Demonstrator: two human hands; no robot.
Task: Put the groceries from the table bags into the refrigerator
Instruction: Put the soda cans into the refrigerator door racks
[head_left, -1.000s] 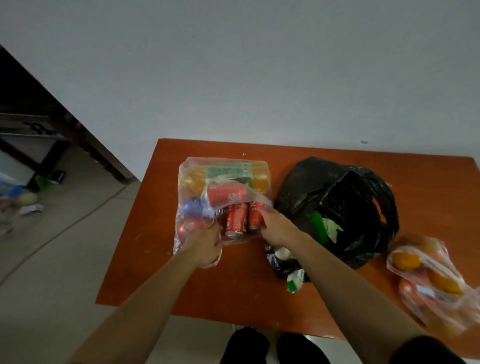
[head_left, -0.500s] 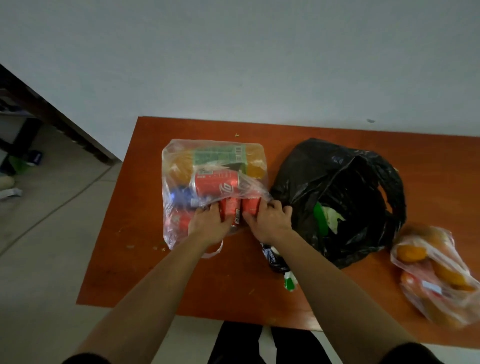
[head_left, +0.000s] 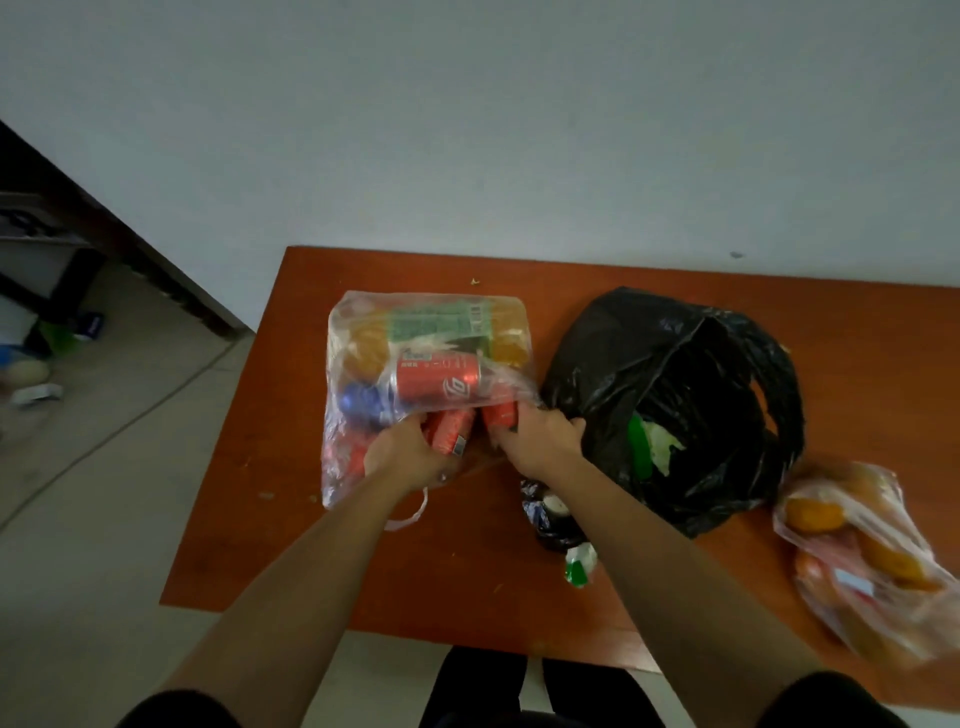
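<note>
On the worktop (head_left: 363, 571), left end: clear bag (head_left: 347, 470) lying flat, mouth toward the person. Through the film: green carton (head_left: 441, 322) at the far end, orange items on either side of it, blue can (head_left: 358, 402) on the left, several red cans. Top red can (head_left: 439, 382) lies crosswise mid-bag.

Left grip (head_left: 405, 452) is at the bag mouth, fingers curled round a near red can (head_left: 449, 428). Right grip (head_left: 540, 441) is just beside it, fingers curled over the end of a second red can (head_left: 500, 413). The two held cans sit side by side; can't tell whether they touch.

Black bag (head_left: 675, 364) is right of the clear bag, against the right grip, with its mouth open and something green and pale inside. Green-white packet (head_left: 579, 564) lies by the right forearm. Fruit bag (head_left: 872, 551) sits at the right edge, blurred.
</note>
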